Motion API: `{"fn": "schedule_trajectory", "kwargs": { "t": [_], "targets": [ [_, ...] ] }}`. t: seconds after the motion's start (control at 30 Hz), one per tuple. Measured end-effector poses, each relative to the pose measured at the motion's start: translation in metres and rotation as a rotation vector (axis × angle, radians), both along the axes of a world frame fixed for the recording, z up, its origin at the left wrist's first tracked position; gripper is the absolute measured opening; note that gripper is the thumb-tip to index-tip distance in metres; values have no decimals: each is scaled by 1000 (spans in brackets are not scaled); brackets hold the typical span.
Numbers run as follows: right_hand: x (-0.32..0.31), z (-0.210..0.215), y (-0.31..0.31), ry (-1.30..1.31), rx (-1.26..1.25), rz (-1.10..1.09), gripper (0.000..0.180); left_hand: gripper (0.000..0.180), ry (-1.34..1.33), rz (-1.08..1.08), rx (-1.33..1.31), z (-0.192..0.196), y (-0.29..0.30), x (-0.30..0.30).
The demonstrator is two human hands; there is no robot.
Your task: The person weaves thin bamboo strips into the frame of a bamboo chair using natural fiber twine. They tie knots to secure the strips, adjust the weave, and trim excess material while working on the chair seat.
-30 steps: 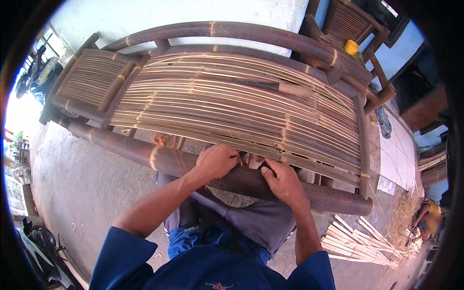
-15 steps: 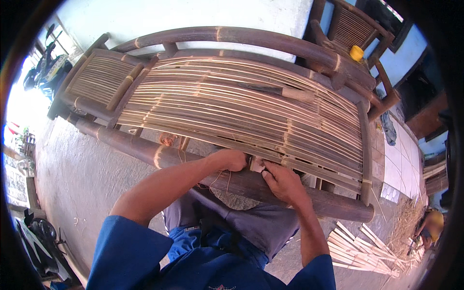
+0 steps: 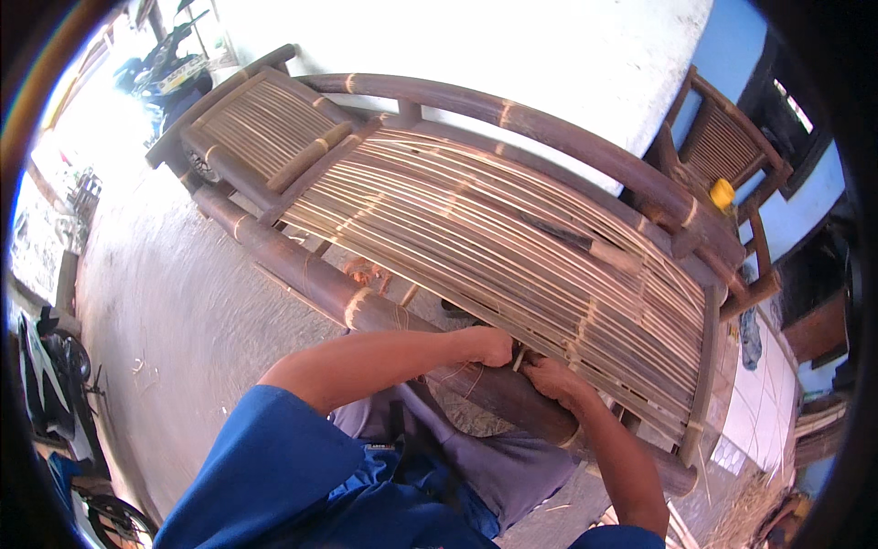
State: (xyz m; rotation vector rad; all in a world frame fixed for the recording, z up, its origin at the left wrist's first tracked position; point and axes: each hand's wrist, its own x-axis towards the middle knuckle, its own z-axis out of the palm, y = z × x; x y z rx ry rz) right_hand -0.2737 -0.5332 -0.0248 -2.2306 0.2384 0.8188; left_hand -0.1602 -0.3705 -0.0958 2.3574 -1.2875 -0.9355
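I am at a dark bamboo bench whose seat is made of long bamboo slats. My left hand is closed in the gap between the thick front rail and the nearest slats; what its fingers grip is hidden. Right beside it, my right hand has its fingers bent together at the slats' edge. A short pale strip shows between the two hands, though I cannot tell which one holds it. Thin brown cord trails over the front rail near my left hand.
A long knife with a wooden handle lies on the slats. Orange-brown fibre hangs beneath the front. A bamboo chair with a yellow container stands at far right. Motorbikes stand at the left.
My view has turned, so the bench slants more down to the right. Both hands stay at the front gap, close together; the pale piece between them now shows as a narrow upright strip.
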Motion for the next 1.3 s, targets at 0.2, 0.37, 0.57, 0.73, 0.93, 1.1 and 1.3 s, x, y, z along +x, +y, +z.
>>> {"fn": "schedule_trajectory", "kwargs": {
  "t": [0.2, 0.37, 0.57, 0.73, 0.93, 1.1, 1.3],
  "targets": [
    [1, -17, -1, -30, 41, -54, 43, 38, 65, -129, 37, 1, -6, 8],
    [-1, -24, -6, -108, -109, 14, 42, 38, -88, -278, 111, 23, -10, 2],
    [-7, -21, -6, -225, -30, 33, 38, 41, 35, 15, -20, 35, 9, -6],
    [-12, -5, -6, -260, -17, 73, 36, 43, 58, 91, -30, 50, 15, -11],
    [-13, -9, -10, -201, 202, -37, 39, 43, 64, 136, -15, 58, 16, -13],
    [-13, -5, -10, -125, 358, -178, 31, 41, 184, -38, -111, 51, 12, -3],
    [-31, 31, -2, -119, 357, -192, 21, 36, 177, -32, -257, 47, 21, -7]
  ]
}}
